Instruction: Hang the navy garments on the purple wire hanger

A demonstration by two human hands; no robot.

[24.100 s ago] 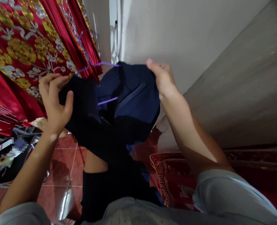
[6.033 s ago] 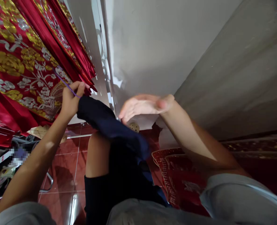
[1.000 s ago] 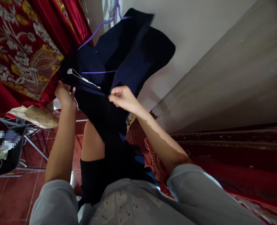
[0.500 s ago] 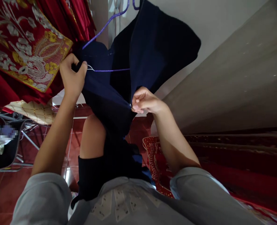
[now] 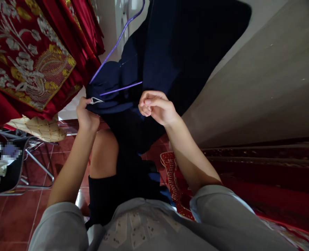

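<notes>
A dark navy garment (image 5: 167,59) hangs open on a purple hanger (image 5: 121,35), whose lower bar crosses the opening. My left hand (image 5: 87,113) pinches the garment's left edge, right beside a small white loop (image 5: 97,100). In front of the opening, by the edge of the right panel, is my right hand (image 5: 155,107). Its fingers are curled together; what they hold, if anything, is hidden. The garment's lower part drops into shadow before my knee.
Red cloth with gold and silver embroidery (image 5: 34,59) hangs at the left. Below it stands a dark chair (image 5: 15,170) with things on its seat. A pale sloping surface (image 5: 261,87) fills the right, above red beaded fabric (image 5: 174,174). The floor (image 5: 15,216) is red tile.
My left hand has moved down and slightly right, pulling the garment's left edge lower. My right hand has risen a little, away from the small metal piece at the opening's bottom.
</notes>
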